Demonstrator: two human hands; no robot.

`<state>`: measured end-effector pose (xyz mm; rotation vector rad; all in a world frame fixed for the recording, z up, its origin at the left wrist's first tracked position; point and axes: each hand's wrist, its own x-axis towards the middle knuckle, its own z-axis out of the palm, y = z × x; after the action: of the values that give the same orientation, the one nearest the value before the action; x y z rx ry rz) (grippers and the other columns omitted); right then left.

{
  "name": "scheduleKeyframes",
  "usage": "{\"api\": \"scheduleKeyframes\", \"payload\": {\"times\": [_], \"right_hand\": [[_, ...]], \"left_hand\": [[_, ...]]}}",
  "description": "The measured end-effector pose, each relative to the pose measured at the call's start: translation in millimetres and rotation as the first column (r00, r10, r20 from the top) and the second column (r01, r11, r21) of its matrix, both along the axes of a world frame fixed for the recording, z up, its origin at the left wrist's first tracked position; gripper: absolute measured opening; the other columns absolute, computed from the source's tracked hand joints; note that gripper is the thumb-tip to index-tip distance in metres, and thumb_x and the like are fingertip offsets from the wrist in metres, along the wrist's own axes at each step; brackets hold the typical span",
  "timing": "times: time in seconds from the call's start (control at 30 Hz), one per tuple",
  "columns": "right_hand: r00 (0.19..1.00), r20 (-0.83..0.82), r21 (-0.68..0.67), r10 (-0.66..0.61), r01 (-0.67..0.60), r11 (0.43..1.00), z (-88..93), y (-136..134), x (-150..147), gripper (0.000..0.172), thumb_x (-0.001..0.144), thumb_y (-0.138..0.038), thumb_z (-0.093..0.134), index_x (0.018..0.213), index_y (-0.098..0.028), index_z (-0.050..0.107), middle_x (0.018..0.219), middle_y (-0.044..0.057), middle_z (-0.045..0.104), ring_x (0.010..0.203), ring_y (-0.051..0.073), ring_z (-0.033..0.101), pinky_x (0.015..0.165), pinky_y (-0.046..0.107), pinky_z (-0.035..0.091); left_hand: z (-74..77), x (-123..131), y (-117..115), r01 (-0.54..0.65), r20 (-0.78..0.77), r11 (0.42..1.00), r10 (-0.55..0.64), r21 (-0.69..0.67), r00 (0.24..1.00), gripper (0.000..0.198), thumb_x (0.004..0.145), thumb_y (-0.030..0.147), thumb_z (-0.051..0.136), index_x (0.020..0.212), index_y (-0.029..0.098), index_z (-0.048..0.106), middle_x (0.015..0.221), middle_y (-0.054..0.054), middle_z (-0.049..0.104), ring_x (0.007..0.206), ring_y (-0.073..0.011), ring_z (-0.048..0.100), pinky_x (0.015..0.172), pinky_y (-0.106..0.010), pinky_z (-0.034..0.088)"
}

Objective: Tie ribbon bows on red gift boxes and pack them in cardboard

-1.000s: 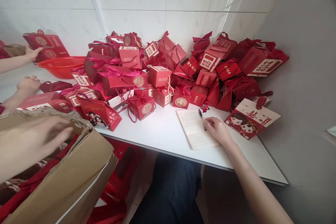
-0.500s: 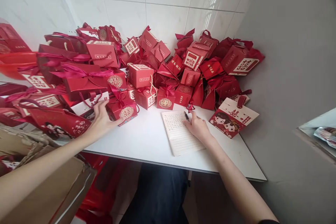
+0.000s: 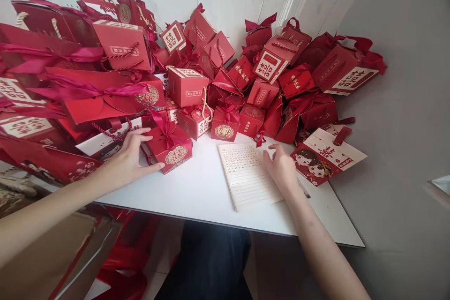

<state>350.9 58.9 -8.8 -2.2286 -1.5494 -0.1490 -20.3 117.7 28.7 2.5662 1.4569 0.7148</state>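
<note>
Near the table's left front, a small red box (image 3: 176,154) with a ribbon bow and a gold round emblem stands beside my left hand (image 3: 131,159). That hand is open, fingers and thumb apart around the box's left side. Lined paper (image 3: 246,183) with handwritten rows lies at the middle of the table. My right hand (image 3: 281,164) rests over the paper's right edge, fingers curled loosely with a gap to the thumb and nothing seen between them. A dark pen (image 3: 304,189) lies right of that hand, partly hidden by the wrist.
Many red gift boxes (image 3: 188,86) with cords and ribbons are heaped along the tiled wall. A red and white box (image 3: 318,161) with cartoon figures leans at the right by a grey panel (image 3: 393,150). A cardboard box (image 3: 45,262) and red stools (image 3: 130,248) are below left.
The pen has left my right hand and now lies beside it. The hand has shifted right. The view has come closer to the boxes, and my left hand remains by the small box.
</note>
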Motion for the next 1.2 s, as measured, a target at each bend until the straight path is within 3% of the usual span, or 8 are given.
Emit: {"api": "scheduleKeyframes", "payload": {"times": [0.2, 0.37, 0.53, 0.67, 0.73, 0.8, 1.0, 1.2], "right_hand": [[0.945, 0.234, -0.042, -0.227, 0.243, 0.969, -8.2, -26.5, 20.3, 0.025, 0.083, -0.026, 0.046, 0.088, -0.005, 0.058, 0.089, 0.029, 0.055, 0.079, 0.039, 0.058, 0.056, 0.04, 0.042], [0.96, 0.26, 0.004, -0.101, 0.104, 0.995, -11.1, -37.4, 23.9, 0.023, 0.085, -0.023, 0.036, 0.08, -0.01, 0.055, 0.082, 0.027, 0.057, 0.084, 0.04, 0.056, 0.058, 0.042, 0.041], [0.968, -0.236, 0.278, 0.079, -0.011, 0.961, 14.6, -39.1, -0.9, 0.023, 0.085, -0.035, 0.037, 0.099, -0.019, 0.045, 0.063, 0.004, 0.058, 0.054, 0.02, 0.055, 0.051, 0.03, 0.041], [0.49, -0.751, 0.422, 0.443, -0.161, 0.892, 16.3, -26.2, -27.1, 0.023, 0.081, -0.042, 0.045, 0.09, -0.021, 0.049, 0.063, 0.002, 0.06, 0.056, 0.017, 0.059, 0.06, 0.033, 0.048], [0.237, -0.857, 0.427, 0.458, -0.17, 0.888, 9.1, -16.5, -35.7, 0.027, 0.072, -0.043, 0.057, 0.086, -0.021, 0.049, 0.069, 0.004, 0.064, 0.064, 0.02, 0.063, 0.064, 0.035, 0.05], [0.146, -0.895, 0.403, 0.421, -0.138, 0.905, 1.3, -9.2, -41.2, 0.037, 0.063, -0.043, 0.068, 0.082, -0.021, 0.046, 0.071, 0.004, 0.066, 0.066, 0.021, 0.064, 0.063, 0.034, 0.05], [0.425, -0.832, 0.339, 0.356, -0.118, 0.933, -9.7, -10.3, -51.2, 0.037, 0.077, -0.057, 0.05, 0.076, -0.022, 0.036, 0.04, -0.008, 0.048, 0.034, 0.011, 0.042, 0.04, 0.022, 0.035], [0.566, -0.751, 0.341, 0.34, -0.108, 0.934, -11.8, -6.1, -50.2, 0.031, 0.074, -0.048, 0.057, 0.071, -0.021, 0.042, 0.05, -0.006, 0.047, 0.042, 0.01, 0.039, 0.042, 0.023, 0.031]], "left_hand": [[2.2, 0.9, -10.9, -0.005, -0.074, 0.999, 0.002, -0.04, 0.997, 0.051, 0.077, 0.044, 0.051, 0.112, 0.015, 0.027, 0.134, -0.017, 0.024, 0.123, -0.0297, 0.036, 0.098, -0.044, 0.036], [6.4, -1.1, -13.3, 0.04, -0.07, 0.992, -0.049, -0.121, 0.996, 0.05, 0.075, 0.045, 0.052, 0.11, 0.017, 0.029, 0.136, -0.015, 0.024, 0.122, -0.0296, 0.037, 0.097, -0.045, 0.038], [6.2, 0.9, -20.2, 0.15, 0.005, 0.971, -0.152, -0.185, 0.988, 0.058, 0.065, 0.043, 0.06, 0.111, 0.02, 0.033, 0.137, -0.014, 0.028, 0.123, -0.0299, 0.038, 0.097, -0.044, 0.039], [7.7, 4.3, -28.4, 0.147, 0.018, 0.933, -0.15, -0.33, 0.989, 0.064, 0.062, 0.04, 0.062, 0.116, 0.019, 0.033, 0.118, -0.012, 0.049, 0.104, -0.0284, 0.055, 0.086, -0.041, 0.046], [9.1, 5.5, -30.7, 0.141, 0.015, 0.926, -0.145, -0.351, 0.989, 0.067, 0.062, 0.04, 0.062, 0.118, 0.019, 0.03, 0.113, -0.012, 0.052, 0.098, -0.0271, 0.058, 0.082, -0.039, 0.047], [9.9, 6.3, -31.2, 0.123, 0.001, 0.934, -0.131, -0.337, 0.991, 0.068, 0.062, 0.04, 0.062, 0.119, 0.019, 0.03, 0.113, -0.012, 0.052, 0.099, -0.0274, 0.057, 0.083, -0.04, 0.046], [7.5, 8.5, -29.8, 0.124, 0.031, 0.93, -0.121, -0.346, 0.992, 0.068, 0.061, 0.04, 0.06, 0.119, 0.021, 0.03, 0.114, -0.01, 0.052, 0.098, -0.0266, 0.057, 0.086, -0.04, 0.044], [4.0, 8.8, -29.3, 0.122, 0.096, 0.945, -0.097, -0.303, 0.991, 0.065, 0.059, 0.04, 0.061, 0.116, 0.023, 0.036, 0.115, -0.009, 0.051, 0.095, -0.026, 0.056, 0.085, -0.041, 0.045]]}}
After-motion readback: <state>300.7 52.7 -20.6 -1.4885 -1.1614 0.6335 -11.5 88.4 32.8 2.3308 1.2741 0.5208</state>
